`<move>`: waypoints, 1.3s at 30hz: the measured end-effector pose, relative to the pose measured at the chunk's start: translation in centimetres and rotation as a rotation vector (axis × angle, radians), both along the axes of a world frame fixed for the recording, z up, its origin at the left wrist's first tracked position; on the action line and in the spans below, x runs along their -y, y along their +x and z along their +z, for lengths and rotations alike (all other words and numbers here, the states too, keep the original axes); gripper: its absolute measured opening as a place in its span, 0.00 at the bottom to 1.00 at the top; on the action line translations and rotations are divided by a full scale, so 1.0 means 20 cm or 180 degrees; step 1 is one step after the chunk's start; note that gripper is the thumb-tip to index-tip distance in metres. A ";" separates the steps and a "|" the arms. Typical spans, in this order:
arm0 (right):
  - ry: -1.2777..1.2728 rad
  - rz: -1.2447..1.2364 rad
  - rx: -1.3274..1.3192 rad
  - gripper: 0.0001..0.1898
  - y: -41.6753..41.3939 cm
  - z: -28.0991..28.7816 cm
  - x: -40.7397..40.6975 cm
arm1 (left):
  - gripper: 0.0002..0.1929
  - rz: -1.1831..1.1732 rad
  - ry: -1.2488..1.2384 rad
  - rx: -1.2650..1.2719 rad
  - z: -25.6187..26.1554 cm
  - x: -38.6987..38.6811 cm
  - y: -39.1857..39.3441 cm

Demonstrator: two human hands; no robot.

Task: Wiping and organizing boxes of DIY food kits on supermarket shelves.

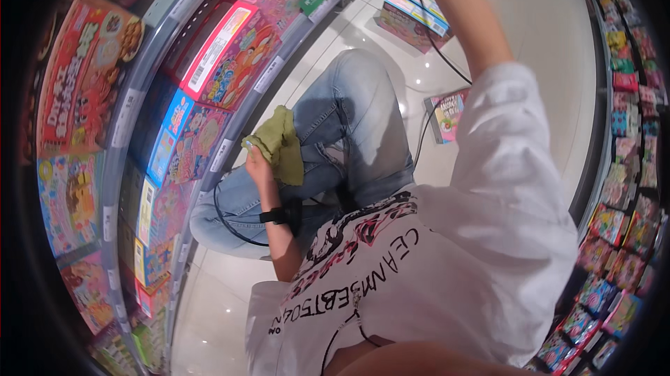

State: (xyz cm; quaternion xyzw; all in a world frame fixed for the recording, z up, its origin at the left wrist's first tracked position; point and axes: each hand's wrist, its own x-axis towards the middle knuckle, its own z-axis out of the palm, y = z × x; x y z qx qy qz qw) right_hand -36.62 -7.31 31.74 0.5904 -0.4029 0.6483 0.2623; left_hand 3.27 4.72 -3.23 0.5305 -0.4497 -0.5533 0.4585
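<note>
My left hand (258,164) holds a yellow-green cloth (285,148) by its left end. The rest of the cloth hangs over my bent leg in light blue jeans. A black band is around that wrist. My right arm stretches up past the top edge, with a black strap and a cable near the wrist, and the hand itself is out of view. Beside the arm, on the floor, sit a brown box with blue-edged boxes on it (416,17) and a small colourful box (447,117).
On the left, close to my knees, a metal shelf edge (246,98) runs past rows of bright boxes, among them a red-edged box (230,56) and a blue-edged box (180,137). A rack of small packets (623,166) stands on the right. The floor is glossy tile (544,25).
</note>
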 end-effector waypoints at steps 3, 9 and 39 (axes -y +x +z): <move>0.1379 -0.1150 0.0124 0.18 -0.47 -0.68 -0.14 | 0.22 0.0201 0.0545 -0.0626 0.20 -0.02 -0.08; 0.4575 -0.2657 -0.0826 0.38 -0.81 -1.59 -0.52 | 0.23 0.0536 0.0394 -0.2955 0.55 -0.17 -0.01; 0.2697 0.0581 0.2354 0.38 0.83 -1.03 -1.09 | 0.41 -0.1437 -0.0628 -0.1238 0.61 -0.20 -0.18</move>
